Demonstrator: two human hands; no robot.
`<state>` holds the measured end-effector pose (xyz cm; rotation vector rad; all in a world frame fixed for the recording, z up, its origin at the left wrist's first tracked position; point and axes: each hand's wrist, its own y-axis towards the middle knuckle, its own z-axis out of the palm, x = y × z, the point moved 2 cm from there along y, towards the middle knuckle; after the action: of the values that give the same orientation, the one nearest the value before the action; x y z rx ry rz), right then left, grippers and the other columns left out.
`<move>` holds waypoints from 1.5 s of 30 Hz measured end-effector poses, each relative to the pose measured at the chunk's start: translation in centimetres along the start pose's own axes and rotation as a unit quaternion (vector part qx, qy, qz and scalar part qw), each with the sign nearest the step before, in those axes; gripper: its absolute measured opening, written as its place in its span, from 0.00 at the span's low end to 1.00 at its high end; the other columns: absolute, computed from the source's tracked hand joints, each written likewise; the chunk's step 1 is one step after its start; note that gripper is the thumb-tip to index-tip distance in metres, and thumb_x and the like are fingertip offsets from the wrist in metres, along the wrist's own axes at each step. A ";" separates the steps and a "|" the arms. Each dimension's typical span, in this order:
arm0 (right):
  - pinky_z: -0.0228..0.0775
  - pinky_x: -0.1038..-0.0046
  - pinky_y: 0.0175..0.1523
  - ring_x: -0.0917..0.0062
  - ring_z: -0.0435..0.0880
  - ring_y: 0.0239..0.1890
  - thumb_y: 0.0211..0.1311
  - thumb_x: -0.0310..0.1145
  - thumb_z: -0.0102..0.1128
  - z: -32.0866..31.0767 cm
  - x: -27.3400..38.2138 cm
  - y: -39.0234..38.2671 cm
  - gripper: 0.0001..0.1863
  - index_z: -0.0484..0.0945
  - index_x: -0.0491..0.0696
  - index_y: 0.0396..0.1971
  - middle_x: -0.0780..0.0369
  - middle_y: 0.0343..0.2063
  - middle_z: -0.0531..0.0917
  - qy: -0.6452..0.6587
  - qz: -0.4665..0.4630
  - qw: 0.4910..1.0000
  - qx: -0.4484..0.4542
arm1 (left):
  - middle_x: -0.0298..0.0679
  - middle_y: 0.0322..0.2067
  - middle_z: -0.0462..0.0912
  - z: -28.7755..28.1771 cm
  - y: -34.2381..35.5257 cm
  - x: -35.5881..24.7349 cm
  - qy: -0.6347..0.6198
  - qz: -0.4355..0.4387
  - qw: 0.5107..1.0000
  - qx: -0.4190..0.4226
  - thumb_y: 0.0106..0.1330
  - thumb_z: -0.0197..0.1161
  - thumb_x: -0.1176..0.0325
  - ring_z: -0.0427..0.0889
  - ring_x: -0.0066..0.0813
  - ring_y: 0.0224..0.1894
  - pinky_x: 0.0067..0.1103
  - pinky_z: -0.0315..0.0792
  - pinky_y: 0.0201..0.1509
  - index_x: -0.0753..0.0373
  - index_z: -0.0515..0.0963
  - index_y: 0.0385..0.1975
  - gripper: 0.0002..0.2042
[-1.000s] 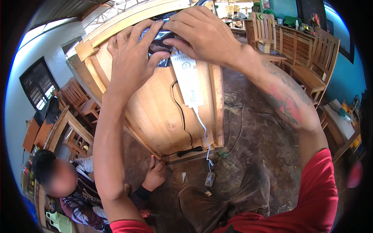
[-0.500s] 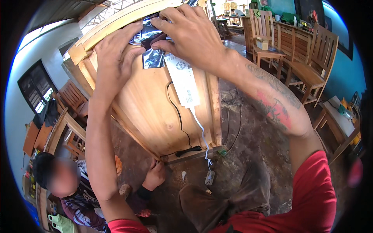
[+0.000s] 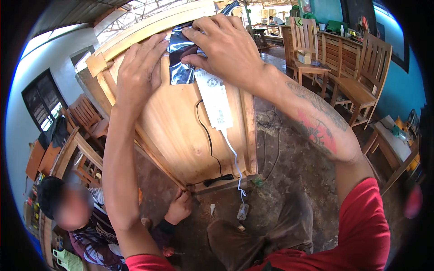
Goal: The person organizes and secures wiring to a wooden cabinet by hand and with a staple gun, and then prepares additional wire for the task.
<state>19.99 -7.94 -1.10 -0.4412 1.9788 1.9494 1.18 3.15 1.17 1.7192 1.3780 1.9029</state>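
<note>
My right hand (image 3: 219,52) pinches a shiny dark film strip (image 3: 180,67) at the top of a pale wooden panel (image 3: 167,122). My left hand (image 3: 141,65) is just left of the strip, fingers together and curved against the panel under its top rail (image 3: 126,31); whatever they hold is hidden. Below the strip lies a white rectangular electrical unit (image 3: 214,101), with a white cable (image 3: 233,151) running down from it to a socket block (image 3: 242,211) on the floor. A black wire (image 3: 205,128) hangs down the panel to a dark bundle at its bottom.
A co-worker (image 3: 79,226) crouches at lower left, a hand (image 3: 180,207) near the panel's bottom corner. Wooden chairs (image 3: 370,77) stand at upper right, others (image 3: 88,113) at left. A small bench (image 3: 391,144) is at right. Loose cables (image 3: 275,149) lie on the floor.
My left hand has slid left, its thumb coming away from the film. My right hand has shifted slightly down with the film, more of which now shows at the top.
</note>
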 end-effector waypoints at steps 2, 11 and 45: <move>0.68 0.65 0.57 0.69 0.79 0.53 0.51 0.49 0.78 0.2 0.1 -0.1 0.28 0.87 0.48 0.49 0.64 0.45 0.83 0.003 0.003 1.000 0.008 | 0.39 0.53 0.87 -0.2 -0.2 -0.3 0.002 -0.007 1.000 -0.003 0.54 0.70 0.84 0.84 0.40 0.41 0.31 0.80 0.49 0.63 0.85 0.49 0.21; 0.68 0.62 0.61 0.65 0.78 0.55 0.56 0.48 0.75 0.3 -0.3 -0.6 0.29 0.84 0.47 0.54 0.61 0.49 0.82 0.021 0.009 1.000 0.009 | 0.32 0.66 0.78 0.2 0.6 -3.4 0.063 -0.031 0.990 0.124 0.66 0.67 0.71 0.74 0.38 0.65 0.34 0.66 0.66 0.57 0.76 0.66 0.26; 0.67 0.62 0.64 0.65 0.73 0.62 0.72 0.44 0.61 0.9 0.2 -1.3 0.25 0.77 0.45 0.62 0.60 0.57 0.78 -0.001 0.021 0.999 0.042 | 0.47 0.65 0.75 0.8 0.9 -2.4 -0.098 -0.100 0.984 0.106 0.59 0.70 0.80 0.75 0.50 0.66 0.41 0.71 0.68 0.61 0.70 0.70 0.35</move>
<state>20.42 -7.08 -2.41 -0.3794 2.0750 1.8815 2.88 1.35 0.15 1.7317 1.6527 1.4849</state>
